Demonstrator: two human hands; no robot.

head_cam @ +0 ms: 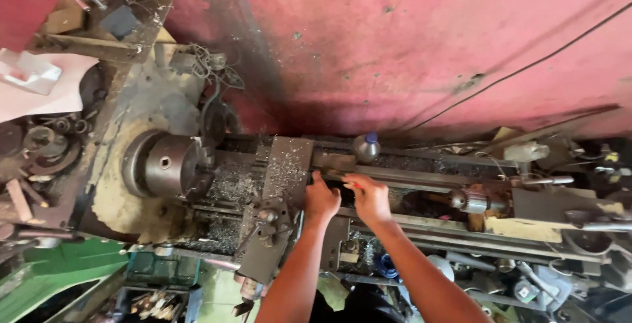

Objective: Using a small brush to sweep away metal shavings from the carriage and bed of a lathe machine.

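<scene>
Hands on lathe bed (421, 179), just right of the carriage (284, 165). Left hand (322, 198) curled, fingertips touching the bed; right hand (368, 196) half-closed beside it, pinching a small red object (354, 185), too small to identify.

Pink wall (428, 40), black cable (526, 66), blue-capped bottle (366, 146), lathe chuck (164, 163).

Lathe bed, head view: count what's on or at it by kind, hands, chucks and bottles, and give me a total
Hands: 2, left hand and right hand, both resting on the lathe bed beside the carriage
Chucks: 2, large lathe chuck and small drill chuck
Bottles: 1, grey bottle with blue cap
Total: 5
</scene>
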